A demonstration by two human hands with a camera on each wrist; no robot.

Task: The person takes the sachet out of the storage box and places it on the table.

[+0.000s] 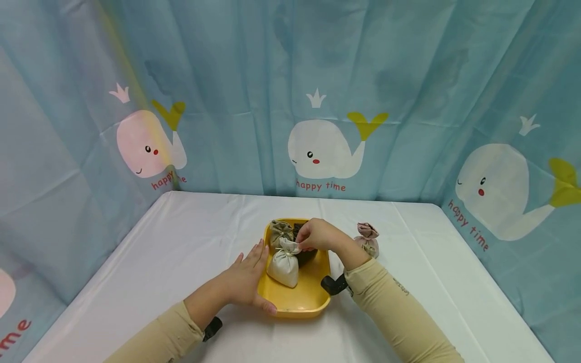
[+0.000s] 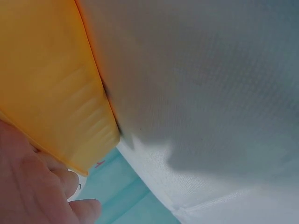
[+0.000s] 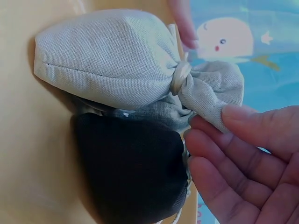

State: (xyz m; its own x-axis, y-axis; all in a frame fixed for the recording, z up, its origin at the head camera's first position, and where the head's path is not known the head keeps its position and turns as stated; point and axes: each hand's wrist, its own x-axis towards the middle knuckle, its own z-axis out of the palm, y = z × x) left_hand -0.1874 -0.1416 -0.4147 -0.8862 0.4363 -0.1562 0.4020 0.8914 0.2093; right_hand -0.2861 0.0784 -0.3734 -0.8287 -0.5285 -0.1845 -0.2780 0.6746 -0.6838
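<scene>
A yellow tray (image 1: 308,297) stands on the white table with small drawstring pouches in it. My right hand (image 1: 320,236) pinches the gathered neck of a cream pouch (image 1: 284,268) between thumb and fingers; the right wrist view shows the cream pouch (image 3: 107,56) tied with a cord. Beside it lies a black pouch (image 3: 133,168), and a grey-green pouch (image 1: 280,231) sits behind it at the tray's far left. My left hand (image 1: 247,277) rests with straight fingers along the tray's left side. In the left wrist view, that hand (image 2: 39,186) touches the tray's yellow wall (image 2: 56,93).
A pinkish pouch (image 1: 367,239) with a tied neck stands on the white table (image 1: 204,227), right of the tray and behind my right forearm. Blue curtains (image 1: 254,101) printed with whales hang along the table's back and sides.
</scene>
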